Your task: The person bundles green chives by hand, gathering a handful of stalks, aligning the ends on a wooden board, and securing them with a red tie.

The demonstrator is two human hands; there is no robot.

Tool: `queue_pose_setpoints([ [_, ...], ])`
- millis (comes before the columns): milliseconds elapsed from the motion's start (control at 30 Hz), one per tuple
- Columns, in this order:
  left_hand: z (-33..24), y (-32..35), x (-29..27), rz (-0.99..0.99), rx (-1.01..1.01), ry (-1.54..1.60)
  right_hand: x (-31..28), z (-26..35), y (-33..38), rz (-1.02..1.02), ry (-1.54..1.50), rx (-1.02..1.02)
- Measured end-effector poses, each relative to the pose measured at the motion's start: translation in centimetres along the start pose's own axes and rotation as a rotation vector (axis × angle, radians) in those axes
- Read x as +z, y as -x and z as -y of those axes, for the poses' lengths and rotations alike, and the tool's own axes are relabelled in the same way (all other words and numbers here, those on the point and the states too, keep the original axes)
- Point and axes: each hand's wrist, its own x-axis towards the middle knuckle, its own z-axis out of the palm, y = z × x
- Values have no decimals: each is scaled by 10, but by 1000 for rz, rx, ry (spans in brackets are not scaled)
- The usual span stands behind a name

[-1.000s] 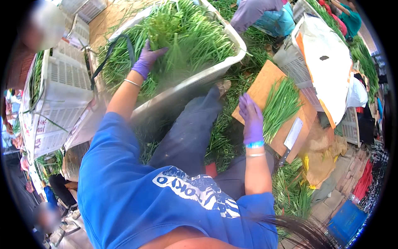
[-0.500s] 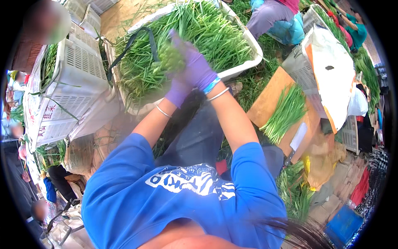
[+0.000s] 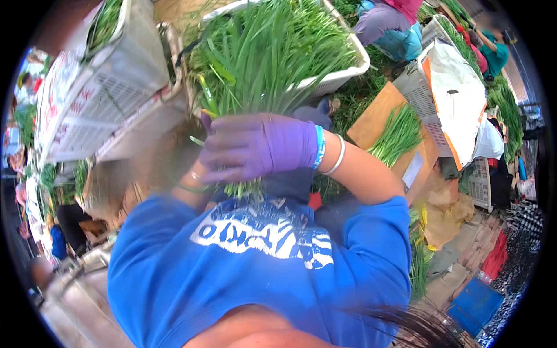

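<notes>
My right hand, in a purple glove, lies across a bunch of garlic chives close in front of my chest. Its fingers wrap over the stems, which poke out below toward my shirt, while the long leaves point away over a white crate of chives. Only a bit of purple glove shows of my left hand; the rest is behind the right one and the stems, so its fingers are hidden. My left forearm is smeared by motion. More chives lie on a wooden board to the right, beside a knife.
White crates stand at the left, holding more greens. A white sack drapes over a crate at the right. Other people sit or work beyond. A blue flat box lies on brick paving at the lower right.
Both hands have come from over the crate back toward my chest. The bunch now stretches out ahead of them with its leaves away from me. The view has shifted slightly.
</notes>
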Motion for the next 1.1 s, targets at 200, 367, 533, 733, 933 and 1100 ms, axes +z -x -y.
queue_pose_setpoints([
  [200, -38, 18, 52, 473, -212, 604, -25, 63, 29, 139, 154, 295],
  [367, -23, -16, 84, 989, -434, 929, -66, 128, 86, 109, 370, 839],
  [533, 16, -44, 110, 1118, -561, 355, -59, 163, 143, -1224, -921, 1542],
  [733, 29, -6, 184, 1638, -738, -112, -130, 150, 124, -860, -1151, 1337],
  [933, 90, -37, 207, 1906, -534, -475, -157, 163, 131, -509, -1037, 1308],
  [1100, 75, 8, 205, 1849, -781, -232, -177, 172, 122, 22, -899, 1444],
])
